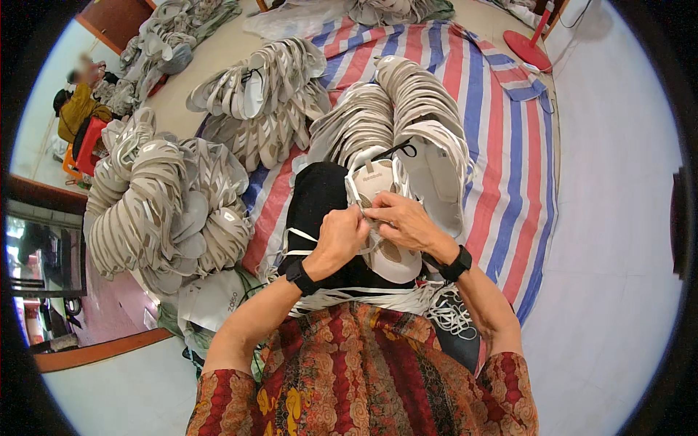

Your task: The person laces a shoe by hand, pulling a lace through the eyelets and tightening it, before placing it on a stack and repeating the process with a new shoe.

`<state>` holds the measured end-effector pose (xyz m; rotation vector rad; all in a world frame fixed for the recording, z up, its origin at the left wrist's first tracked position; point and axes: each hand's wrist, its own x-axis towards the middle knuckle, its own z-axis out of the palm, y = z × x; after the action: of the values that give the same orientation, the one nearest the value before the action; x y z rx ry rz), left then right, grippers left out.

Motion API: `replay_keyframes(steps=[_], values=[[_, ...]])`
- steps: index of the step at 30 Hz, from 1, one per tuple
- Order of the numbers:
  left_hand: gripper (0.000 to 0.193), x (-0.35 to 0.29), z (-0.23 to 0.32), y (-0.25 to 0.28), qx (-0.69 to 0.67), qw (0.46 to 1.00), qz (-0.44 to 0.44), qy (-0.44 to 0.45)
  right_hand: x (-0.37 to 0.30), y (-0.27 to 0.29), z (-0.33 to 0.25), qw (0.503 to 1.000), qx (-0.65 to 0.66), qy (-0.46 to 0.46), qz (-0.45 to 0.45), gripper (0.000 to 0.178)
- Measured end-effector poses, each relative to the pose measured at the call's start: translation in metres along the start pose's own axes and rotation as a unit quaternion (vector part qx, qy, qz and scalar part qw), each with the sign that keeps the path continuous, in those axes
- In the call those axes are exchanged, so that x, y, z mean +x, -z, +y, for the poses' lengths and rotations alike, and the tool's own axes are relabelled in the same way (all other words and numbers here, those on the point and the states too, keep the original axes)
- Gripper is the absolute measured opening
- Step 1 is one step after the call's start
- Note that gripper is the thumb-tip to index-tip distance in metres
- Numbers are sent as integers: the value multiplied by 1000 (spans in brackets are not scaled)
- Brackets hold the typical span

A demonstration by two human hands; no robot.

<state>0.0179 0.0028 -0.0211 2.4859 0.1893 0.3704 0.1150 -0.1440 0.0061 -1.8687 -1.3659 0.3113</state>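
A beige and white shoe upper (396, 265) with tan patches lies over the black cloth (316, 196) on my lap, its toe toward me. My left hand (340, 236) is closed in a pinch on the upper's left lacing edge. Against it, the fingertips of my right hand (407, 221) are pinched together over the upper's middle; what they hold is hidden. White shoelace (299, 236) loops out beside my left hand. More loose white laces (451, 316) lie across my lap, bunched at the right.
Nested stacks of shoe uppers (429, 94) stand just ahead on a striped red, white and blue sheet (502, 174). More stacks (149, 196) lie at the left and further off (262, 87). A red stand base (527, 51) is far right; a seated person (80, 112) is far left.
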Motion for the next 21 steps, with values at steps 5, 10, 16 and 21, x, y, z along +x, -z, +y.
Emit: replay_keyframes(steps=[5,10,16,21], values=[[19,18,-1,29,-493,731,-257,395,0,1,2,1000,13,-9,13,23],[31,21,5,38,-68,996,-50,-11,7,-4,5,999,-6,-2,42,12],[35,37,-1,45,48,979,-121,-159,16,-3,11,991,-105,87,17,5],[19,57,0,34,-34,966,-40,-251,-5,58,20,970,-152,20,186,6]])
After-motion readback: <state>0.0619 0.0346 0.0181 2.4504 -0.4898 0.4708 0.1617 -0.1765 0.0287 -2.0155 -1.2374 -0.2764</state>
